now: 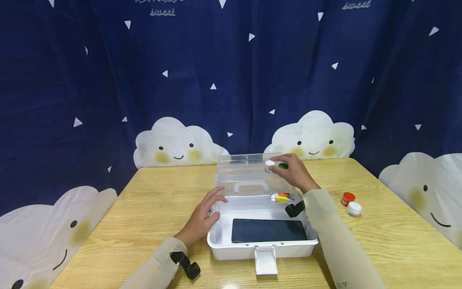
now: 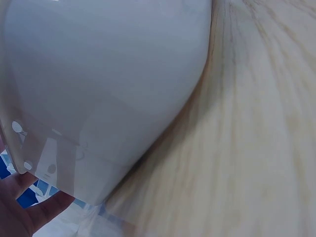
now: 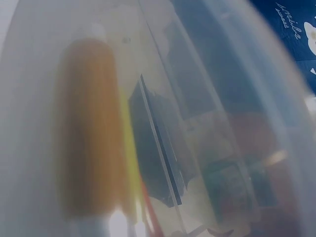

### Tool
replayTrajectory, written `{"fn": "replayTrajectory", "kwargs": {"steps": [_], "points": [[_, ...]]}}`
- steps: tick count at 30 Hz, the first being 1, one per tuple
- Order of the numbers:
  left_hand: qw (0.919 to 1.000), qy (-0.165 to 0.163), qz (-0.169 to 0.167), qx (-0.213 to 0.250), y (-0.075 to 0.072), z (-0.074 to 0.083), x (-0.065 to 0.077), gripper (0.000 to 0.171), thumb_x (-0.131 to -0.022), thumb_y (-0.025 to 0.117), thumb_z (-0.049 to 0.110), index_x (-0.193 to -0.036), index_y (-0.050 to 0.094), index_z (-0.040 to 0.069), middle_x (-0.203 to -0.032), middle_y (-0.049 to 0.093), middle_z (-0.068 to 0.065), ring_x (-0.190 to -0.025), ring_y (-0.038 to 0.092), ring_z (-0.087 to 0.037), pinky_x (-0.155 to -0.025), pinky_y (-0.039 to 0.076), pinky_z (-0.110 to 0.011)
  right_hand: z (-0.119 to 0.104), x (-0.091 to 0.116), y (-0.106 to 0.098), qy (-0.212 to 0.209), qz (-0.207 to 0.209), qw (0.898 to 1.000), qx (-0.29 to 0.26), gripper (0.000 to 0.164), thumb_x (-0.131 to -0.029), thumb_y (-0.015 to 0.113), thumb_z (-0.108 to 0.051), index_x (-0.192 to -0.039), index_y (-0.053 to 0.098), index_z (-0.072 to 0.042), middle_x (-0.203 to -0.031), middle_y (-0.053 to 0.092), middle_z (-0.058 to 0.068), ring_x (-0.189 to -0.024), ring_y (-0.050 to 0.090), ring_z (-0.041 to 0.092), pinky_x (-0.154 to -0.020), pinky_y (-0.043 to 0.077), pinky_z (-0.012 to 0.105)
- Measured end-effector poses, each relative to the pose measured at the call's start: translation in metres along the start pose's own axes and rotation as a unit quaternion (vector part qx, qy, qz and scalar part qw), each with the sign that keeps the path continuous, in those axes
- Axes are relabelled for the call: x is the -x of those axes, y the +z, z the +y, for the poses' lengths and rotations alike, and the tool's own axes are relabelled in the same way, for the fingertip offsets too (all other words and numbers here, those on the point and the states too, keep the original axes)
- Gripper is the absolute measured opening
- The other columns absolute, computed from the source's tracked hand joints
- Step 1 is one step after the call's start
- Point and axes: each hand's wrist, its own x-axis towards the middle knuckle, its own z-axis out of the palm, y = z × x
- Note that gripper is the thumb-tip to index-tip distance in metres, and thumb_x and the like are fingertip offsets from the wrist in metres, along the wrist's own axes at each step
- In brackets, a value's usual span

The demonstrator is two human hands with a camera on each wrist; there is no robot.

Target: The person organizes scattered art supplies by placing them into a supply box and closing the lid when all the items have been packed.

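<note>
A white plastic case (image 1: 236, 252) stands with its transparent lid (image 1: 231, 180) swung back. Behind the raised lid, the thumb and fingers of my right hand (image 1: 294, 172) pinch a small white-lidded jar (image 1: 268, 165). Close by, a green-lidded jar (image 1: 283, 165) is partly hidden by that hand. At the case's left side, my left hand (image 1: 198, 220) has its fingers loosely bent near the rim; in the left wrist view its fingers (image 2: 52, 205) show beside the white wall. Inside lie a dark flat rectangular thing (image 1: 268, 230) and several orange and yellow pens (image 1: 280, 197).
Right of the case, a red jar (image 1: 348, 198) and a white jar (image 1: 354, 209) stand side by side on the wooden table (image 1: 162, 192). The case's front latch (image 1: 266, 261) hangs down. A dark blue curtain (image 1: 202, 52) with clouds is behind the table.
</note>
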Motion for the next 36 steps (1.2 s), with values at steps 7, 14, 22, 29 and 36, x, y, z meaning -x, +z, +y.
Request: {"fn": "replayTrajectory", "kwargs": {"steps": [7, 14, 22, 29, 36], "points": [[1.0000, -0.002, 0.000, 0.006, -0.001, 0.001, 0.000, 0.044, -0.085, 0.050, -0.001, -0.118, 0.056, 0.027, -0.154, 0.032, 0.004, -0.139, 0.033, -0.023, -0.095, 0.041, -0.051, 0.000, -0.001, 0.000, -0.009, 0.000, 1.000, 0.002, 0.044, -0.088, 0.069, -0.034, -0.127, 0.064, -0.013, -0.139, 0.045, 0.018, -0.128, 0.039, 0.036, -0.101, 0.037, 0.056], [1.0000, -0.003, 0.002, 0.008, -0.002, 0.002, 0.000, 0.043, -0.085, 0.049, 0.000, -0.118, 0.056, 0.026, -0.154, 0.032, 0.004, -0.139, 0.034, -0.023, -0.097, 0.040, -0.053, -0.002, -0.003, -0.001, 0.001, -0.007, 1.000, 0.004, 0.046, -0.088, 0.069, -0.035, -0.129, 0.063, -0.014, -0.140, 0.042, 0.019, -0.128, 0.037, 0.037, -0.102, 0.037, 0.056], [0.9999, -0.006, 0.003, 0.009, -0.001, 0.002, 0.000, 0.042, -0.085, 0.049, 0.000, -0.117, 0.056, 0.026, -0.153, 0.033, 0.004, -0.139, 0.034, -0.021, -0.098, 0.039, -0.054, -0.002, -0.002, -0.003, 0.002, -0.013, 1.000, 0.008, 0.051, -0.088, 0.068, -0.038, -0.133, 0.059, -0.015, -0.142, 0.041, 0.019, -0.129, 0.036, 0.037, -0.102, 0.036, 0.057], [1.0000, -0.006, 0.002, 0.006, -0.001, 0.002, 0.000, 0.042, -0.085, 0.049, 0.000, -0.117, 0.056, 0.026, -0.153, 0.032, 0.006, -0.138, 0.034, -0.017, -0.097, 0.040, -0.052, 0.000, -0.002, -0.007, -0.003, -0.020, 1.000, 0.021, 0.056, -0.088, 0.067, -0.042, -0.136, 0.056, -0.016, -0.144, 0.042, 0.018, -0.132, 0.035, 0.036, -0.105, 0.031, 0.059], [0.9999, -0.005, 0.003, 0.009, 0.000, 0.002, 0.000, 0.042, -0.085, 0.050, -0.001, -0.117, 0.057, 0.025, -0.153, 0.033, 0.006, -0.139, 0.032, -0.017, -0.100, 0.038, -0.054, 0.002, -0.001, -0.010, -0.012, -0.034, 0.999, 0.014, 0.053, -0.090, 0.064, -0.043, -0.133, 0.058, -0.013, -0.143, 0.046, 0.015, -0.133, 0.037, 0.035, -0.105, 0.030, 0.060]]}}
